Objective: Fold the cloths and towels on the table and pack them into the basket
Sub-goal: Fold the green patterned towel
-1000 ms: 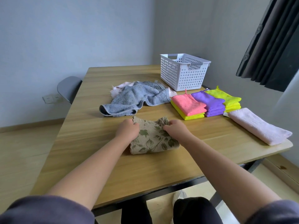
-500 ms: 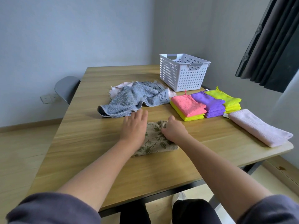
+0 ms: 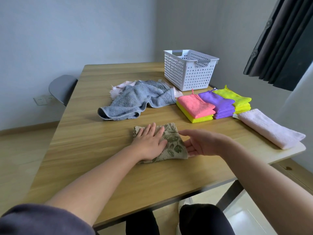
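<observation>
Now the left hand (image 3: 149,143) lies flat on the folded leaf-print cloth (image 3: 173,145). Its fingers are straight and slightly spread, pressing the left half of the cloth down onto the wooden table (image 3: 101,175), and the fingertips reach almost to the cloth's far edge. The right hand (image 3: 205,144) stands open on its edge just beside the cloth's right side, palm turned toward the left hand, fingers loosely extended and holding nothing. Its lower fingertips meet the cloth's right border, though whether they slip under it cannot be told. The thumb hovers above the cloth's far right corner.

Past the left fingertips, well apart from them, a crumpled grey towel (image 3: 135,102) sprawls unfolded over a pale pink fringed cloth (image 3: 121,86). Beyond the right thumb sit folded microfibre cloths in three touching stacks: a pink cloth (image 3: 194,105) atop a yellow cloth (image 3: 201,118), a purple stack (image 3: 217,104), and a yellow-green stack (image 3: 237,100). Farther out in the same direction stands the white perforated basket (image 3: 188,72), upright near the table's far right corner. Off behind the back of the right hand, a folded pale pink towel (image 3: 269,129) lies along the table's right edge.
</observation>
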Motion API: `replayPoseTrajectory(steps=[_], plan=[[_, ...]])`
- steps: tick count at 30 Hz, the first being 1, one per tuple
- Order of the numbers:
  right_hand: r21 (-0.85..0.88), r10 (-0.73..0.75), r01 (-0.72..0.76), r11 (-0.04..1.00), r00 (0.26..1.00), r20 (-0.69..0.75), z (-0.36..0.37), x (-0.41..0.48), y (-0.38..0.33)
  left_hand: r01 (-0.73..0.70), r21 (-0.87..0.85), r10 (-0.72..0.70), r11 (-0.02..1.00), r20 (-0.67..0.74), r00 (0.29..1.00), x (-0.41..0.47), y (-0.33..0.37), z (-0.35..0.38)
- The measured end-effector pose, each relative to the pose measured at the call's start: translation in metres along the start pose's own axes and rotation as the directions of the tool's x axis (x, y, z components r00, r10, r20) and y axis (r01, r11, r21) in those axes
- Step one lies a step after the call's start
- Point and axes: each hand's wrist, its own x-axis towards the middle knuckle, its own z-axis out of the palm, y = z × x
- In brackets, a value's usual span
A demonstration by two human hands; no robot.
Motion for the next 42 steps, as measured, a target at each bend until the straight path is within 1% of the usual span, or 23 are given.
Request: replayPoseTrajectory(steps=[5, 7, 8, 10, 14, 15, 16, 18, 21, 23, 25, 29, 34, 38, 40, 42], plan=[[-0.182, -0.144, 0.127, 0.975, 0.986, -0.084, 0.0, -0.007, 0.005, -0.004, 0.014, 0.004, 1.0, 0.026, 1.0, 0.0, 0.001, -0.002], [-0.189, -0.163, 0.142, 0.972, 0.981, -0.102, 0.001, -0.007, 0.005, -0.003, 0.01, 0.003, 1.0, 0.042, 0.999, 0.0, 0.0, -0.003], [-0.158, -0.167, 0.15, 0.976, 0.981, -0.099, 0.001, -0.008, 0.005, -0.004, 0.006, 0.004, 1.0, 0.056, 0.998, 0.001, 0.0, -0.005], [-0.049, -0.179, 0.178, 0.983, 0.983, -0.028, 0.001, -0.009, 0.004, -0.007, -0.007, 0.008, 1.0, 0.048, 0.999, 0.005, -0.002, -0.012], [0.132, -0.25, 0.234, 0.963, 0.96, 0.123, 0.0, -0.012, 0.014, -0.024, 0.012, 0.026, 1.0, -0.159, 0.987, 0.01, 0.0, -0.022], [0.162, -0.275, 0.248, 0.955, 0.946, 0.173, -0.002, -0.011, 0.017, -0.048, 0.011, 0.05, 0.999, -0.185, 0.982, 0.011, 0.0, -0.019], [0.191, -0.292, 0.252, 0.949, 0.928, 0.231, -0.004, -0.011, 0.021, -0.086, 0.011, 0.087, 0.996, -0.185, 0.979, 0.013, 0.001, -0.015], [0.217, -0.28, 0.214, 0.952, 0.897, 0.343, -0.006, -0.009, 0.025, -0.151, 0.009, 0.15, 0.989, -0.135, 0.979, 0.017, 0.0, -0.005], [0.159, -0.215, 0.159, 0.974, 0.866, 0.451, -0.004, -0.006, 0.023, -0.141, 0.013, 0.141, 0.99, -0.06, 0.988, 0.026, -0.002, 0.001], [0.082, -0.163, 0.141, 0.987, 0.866, 0.473, -0.002, -0.004, 0.019, -0.126, 0.021, 0.126, 0.992, 0.0, 0.992, 0.03, -0.003, -0.001], [0.007, -0.122, 0.134, 0.991, 0.877, 0.465, -0.003, -0.006, 0.014, -0.13, 0.031, 0.128, 0.991, 0.04, 0.991, 0.031, -0.005, -0.003], [-0.046, -0.089, 0.125, 0.991, 0.879, 0.468, -0.012, -0.013, 0.016, -0.147, 0.053, 0.147, 0.988, 0.011, 0.989, 0.029, -0.006, 0.001], [-0.061, -0.105, 0.142, 0.988, 0.906, 0.411, -0.024, -0.024, 0.021, -0.153, 0.066, 0.153, 0.986, -0.002, 0.988, 0.029, -0.007, 0.003], [-0.228, -0.156, 0.238, 0.944, 0.932, 0.327, -0.016, -0.024, 0.019, -0.146, 0.066, 0.147, 0.987, -0.011, 0.989, 0.028, -0.006, 0.002], [-0.288, -0.205, 0.302, 0.909, 0.924, 0.322, -0.008, -0.02, 0.018, -0.144, 0.068, 0.146, 0.987, -0.02, 0.989, 0.027, -0.006, 0.002], [-0.356, -0.209, 0.327, 0.875, 0.921, 0.33, -0.003, -0.018, 0.018, -0.14, 0.066, 0.142, 0.988, -0.018, 0.99, 0.026, -0.006, 0.002]])
